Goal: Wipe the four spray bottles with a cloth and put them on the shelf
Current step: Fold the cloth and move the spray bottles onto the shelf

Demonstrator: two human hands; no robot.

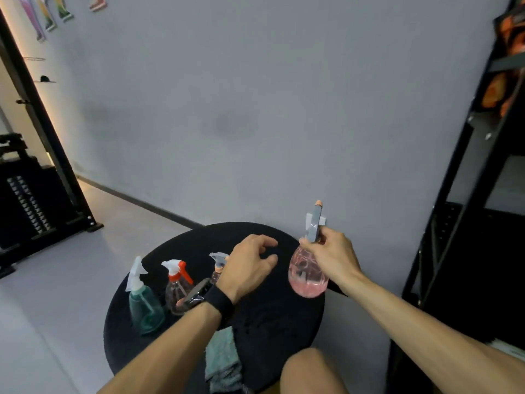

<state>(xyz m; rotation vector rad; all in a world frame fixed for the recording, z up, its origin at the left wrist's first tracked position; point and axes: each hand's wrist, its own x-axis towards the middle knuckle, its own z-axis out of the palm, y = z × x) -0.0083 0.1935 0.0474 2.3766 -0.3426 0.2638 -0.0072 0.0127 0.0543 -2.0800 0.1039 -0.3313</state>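
My right hand (331, 253) grips the grey spray head of a round pink spray bottle (306, 275), lifted above the right side of a round black table (267, 317). My left hand (251, 264) hovers over the table's middle with loose fingers, holding nothing. On the table's left stand a teal bottle (145, 304), a clear bottle with a red trigger (177, 285), and a small bottle (218, 267) partly hidden behind my left wrist. A grey-green cloth (223, 361) lies at the table's near edge.
A black metal shelf unit (466, 194) rises at the right, with orange items on its upper levels. The grey wall stands right behind the table. Black equipment (31, 200) sits at the far left on the pale floor. My knee (309, 371) is below the table edge.
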